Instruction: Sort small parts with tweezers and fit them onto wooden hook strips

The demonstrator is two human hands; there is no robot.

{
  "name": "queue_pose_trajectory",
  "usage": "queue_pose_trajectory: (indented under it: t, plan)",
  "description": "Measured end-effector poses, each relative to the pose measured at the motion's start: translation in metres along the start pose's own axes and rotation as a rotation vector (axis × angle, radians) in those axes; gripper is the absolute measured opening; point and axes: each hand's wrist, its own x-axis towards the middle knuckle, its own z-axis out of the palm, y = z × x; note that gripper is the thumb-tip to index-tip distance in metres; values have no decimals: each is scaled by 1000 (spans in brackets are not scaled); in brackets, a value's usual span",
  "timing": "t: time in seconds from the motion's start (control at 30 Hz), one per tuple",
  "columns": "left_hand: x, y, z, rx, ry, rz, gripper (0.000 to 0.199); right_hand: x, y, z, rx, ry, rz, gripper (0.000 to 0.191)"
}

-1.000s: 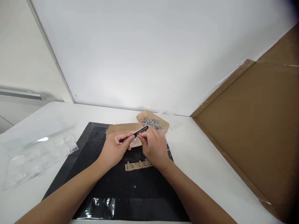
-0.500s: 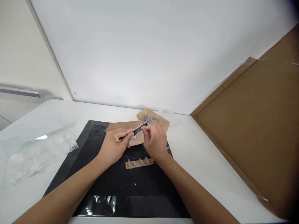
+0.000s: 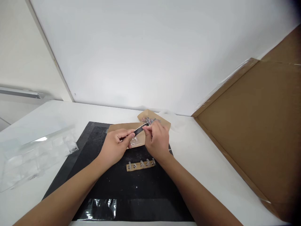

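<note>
My left hand (image 3: pixel 115 146) is closed around one end of a narrow black strip (image 3: pixel 140 129) with a pale edge, which slants up to the right. My right hand (image 3: pixel 157 141) pinches at the strip's far end; anything small between those fingertips is hidden. Behind the hands lies a brown paper piece (image 3: pixel 117 126) with small clear and white bits on it. Nearer to me, a short tan strip (image 3: pixel 138 166) carries several clear upright pegs and small shiny pieces on the black mat (image 3: pixel 113 185).
A clear compartment box (image 3: pixel 42 157) with its lid open lies at the left. Behind the right hand is a brown paper tray (image 3: pixel 144 115) of small coloured pieces. A cardboard panel (image 3: pixel 254 125) stands at the right, a white wall (image 3: pixel 141 56) behind.
My right hand has shifted very slightly to the right. The grasp on the black strip looks the same.
</note>
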Motion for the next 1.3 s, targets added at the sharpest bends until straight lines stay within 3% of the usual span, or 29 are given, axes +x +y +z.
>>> queue_pose_trajectory:
  t: [0.1, 0.23, 0.37, 0.5, 0.6, 0.73, 0.87, 1.0, 1.13, 1.3]
  plan:
    - [1, -1, 0, -25, 12, -11, 29, 0, -1, 2, 29, -84, -48, 25]
    - [1, -2, 0, -47, 4, -40, 33, 0, 0, 5, -3, 6, 7, 25]
    - [1, -3, 0, -62, 1, -56, 33, -1, 1, 7, 43, -63, -44, 23]
    - [1, -4, 1, -54, 23, -47, 32, -1, -2, 8, 12, 16, 19, 25]
    - [1, -4, 3, -71, 31, -36, 31, -1, -5, 8, 59, -87, -57, 22]
    - [2, -4, 3, -100, 27, -50, 34, 1, -6, 8, 22, 35, 37, 24]
    - [2, -4, 1, -138, 21, -61, 36, 3, -5, 9, 77, -23, -23, 22]
    - [2, -4, 0, -154, 17, -91, 39, 3, -4, 11, 3, 77, 24, 24]
    - [2, -4, 0, -151, 5, -81, 38, 3, -4, 11, 57, 5, 10, 23]
    - [1, -3, 0, -136, 13, -72, 37, 3, -7, 9, 28, 83, 73, 23]
